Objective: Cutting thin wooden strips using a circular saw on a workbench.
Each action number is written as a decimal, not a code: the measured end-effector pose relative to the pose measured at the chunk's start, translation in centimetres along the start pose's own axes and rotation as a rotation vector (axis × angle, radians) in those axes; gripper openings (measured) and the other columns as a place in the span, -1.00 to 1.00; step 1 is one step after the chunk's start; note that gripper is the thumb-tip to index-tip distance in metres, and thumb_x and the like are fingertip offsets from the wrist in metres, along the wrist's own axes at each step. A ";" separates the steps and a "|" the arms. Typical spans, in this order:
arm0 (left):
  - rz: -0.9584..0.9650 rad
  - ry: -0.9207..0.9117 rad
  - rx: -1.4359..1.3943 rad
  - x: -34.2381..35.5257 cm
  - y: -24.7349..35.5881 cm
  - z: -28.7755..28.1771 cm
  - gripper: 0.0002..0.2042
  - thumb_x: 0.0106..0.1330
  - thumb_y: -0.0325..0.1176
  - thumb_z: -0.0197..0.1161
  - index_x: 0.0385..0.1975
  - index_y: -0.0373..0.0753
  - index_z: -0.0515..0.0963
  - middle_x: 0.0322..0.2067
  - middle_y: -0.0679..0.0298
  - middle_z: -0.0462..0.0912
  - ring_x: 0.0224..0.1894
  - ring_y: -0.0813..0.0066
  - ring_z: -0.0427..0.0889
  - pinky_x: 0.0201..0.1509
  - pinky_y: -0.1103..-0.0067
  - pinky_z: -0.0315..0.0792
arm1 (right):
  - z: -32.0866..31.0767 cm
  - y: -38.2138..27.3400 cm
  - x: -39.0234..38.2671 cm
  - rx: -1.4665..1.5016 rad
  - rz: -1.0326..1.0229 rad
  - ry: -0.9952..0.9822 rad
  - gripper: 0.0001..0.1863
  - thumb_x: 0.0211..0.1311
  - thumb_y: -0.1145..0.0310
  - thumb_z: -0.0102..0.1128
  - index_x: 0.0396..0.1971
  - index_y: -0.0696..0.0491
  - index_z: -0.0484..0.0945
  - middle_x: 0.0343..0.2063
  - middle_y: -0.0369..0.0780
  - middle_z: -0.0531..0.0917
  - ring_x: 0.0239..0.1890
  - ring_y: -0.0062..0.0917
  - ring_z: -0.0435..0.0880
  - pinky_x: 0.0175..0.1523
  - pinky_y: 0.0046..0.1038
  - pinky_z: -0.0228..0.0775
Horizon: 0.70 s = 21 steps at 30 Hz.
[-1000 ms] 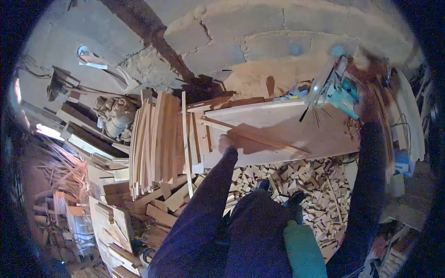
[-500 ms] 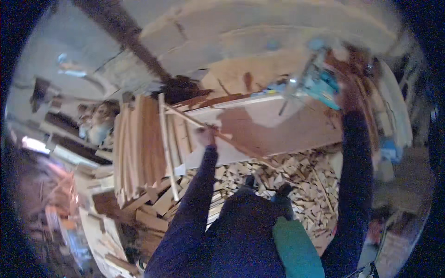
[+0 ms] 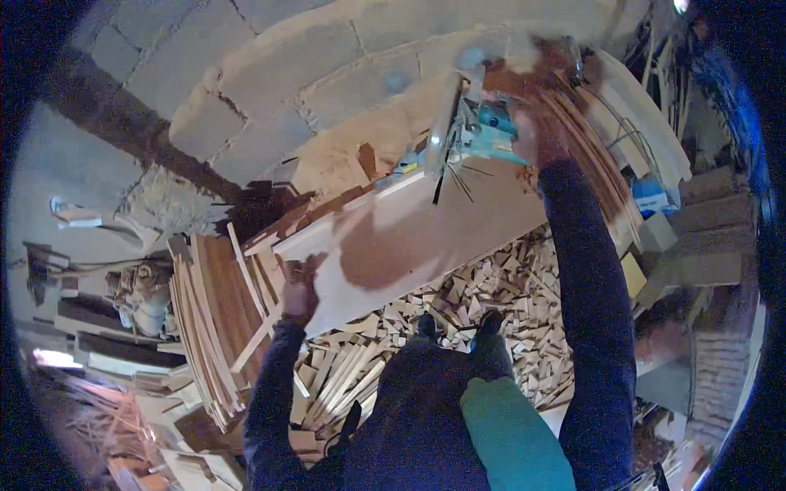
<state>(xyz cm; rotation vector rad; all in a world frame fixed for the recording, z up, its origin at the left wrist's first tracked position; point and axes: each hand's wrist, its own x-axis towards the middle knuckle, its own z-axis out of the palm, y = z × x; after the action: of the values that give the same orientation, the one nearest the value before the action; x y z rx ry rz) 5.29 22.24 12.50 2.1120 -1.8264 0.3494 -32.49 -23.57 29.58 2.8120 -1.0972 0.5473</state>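
My left hand (image 3: 300,290) is open over the left end of a pale workboard (image 3: 458,221), fingers apart, with nothing seen in them. Beside it, a thin wooden strip (image 3: 255,340) lies slanted across a stack of long strips (image 3: 205,319). My right arm stretches far forward. At its end, my right hand (image 3: 536,141) is next to a teal machine (image 3: 494,127), seemingly a power saw, at the board's far right end. Motion blurs the right fingers, so I cannot see whether they touch or hold anything. Dark thin rods (image 3: 454,182) jut out at the machine's near side.
A large heap of small wood offcuts (image 3: 524,303) covers the floor below the board, around my feet. Long brown boards (image 3: 589,147) lean to the right of the machine. A block wall (image 3: 327,57) stands behind. A blue-and-white package (image 3: 649,195) is at the right.
My left hand has let go of the wooden strip, which now lies at the stack. The view has turned right. My right hand stays by the teal machine.
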 end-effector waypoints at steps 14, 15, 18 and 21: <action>0.128 -0.030 -0.055 9.1 -0.2 17.0 -0.67 0.32 -0.40 0.18 0.08 -0.17 0.56 0.27 -0.26 0.39 0.13 -0.31 0.45 0.17 0.04 0.40 | 0.1 0.0 -0.6 -0.094 -0.115 0.248 -0.45 -0.14 0.47 0.37 0.00 0.09 0.56 -0.15 0.01 0.70 -0.09 -0.02 0.70 0.01 -0.07 0.56; 0.121 -0.034 -0.089 9.0 -0.9 17.4 -0.69 0.32 -0.42 0.17 0.07 -0.17 0.56 0.28 -0.27 0.38 0.12 -0.31 0.45 0.16 0.03 0.40 | 0.1 -0.2 -0.6 -0.081 -0.147 0.362 -0.47 -0.12 0.46 0.36 0.00 0.08 0.56 -0.15 0.02 0.70 -0.10 -0.03 0.70 -0.01 -0.07 0.56; -0.072 -0.106 -0.627 9.2 -1.8 18.4 -0.69 0.29 -0.45 0.16 0.04 -0.24 0.55 0.24 -0.26 0.43 0.14 -0.27 0.47 0.20 0.02 0.40 | -0.2 -0.6 -0.6 -0.044 -0.047 0.207 -0.48 -0.08 0.45 0.34 0.01 0.07 0.57 -0.17 0.02 0.71 -0.15 -0.04 0.71 -0.01 -0.09 0.57; 0.049 -0.058 -0.427 9.6 -1.0 17.5 -0.64 0.29 -0.38 0.21 0.09 -0.23 0.55 0.23 -0.20 0.46 0.19 -0.26 0.47 0.26 0.03 0.38 | -0.4 -1.0 -0.4 -0.109 0.031 0.036 -0.49 -0.06 0.45 0.32 0.02 0.07 0.58 -0.20 0.00 0.71 -0.16 -0.04 0.71 -0.01 -0.09 0.57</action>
<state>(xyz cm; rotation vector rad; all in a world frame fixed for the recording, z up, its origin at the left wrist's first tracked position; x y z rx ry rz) 7.22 6.70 0.12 1.8006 -1.7930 -0.0888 -32.21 -22.51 29.83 2.6864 -1.1303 0.5213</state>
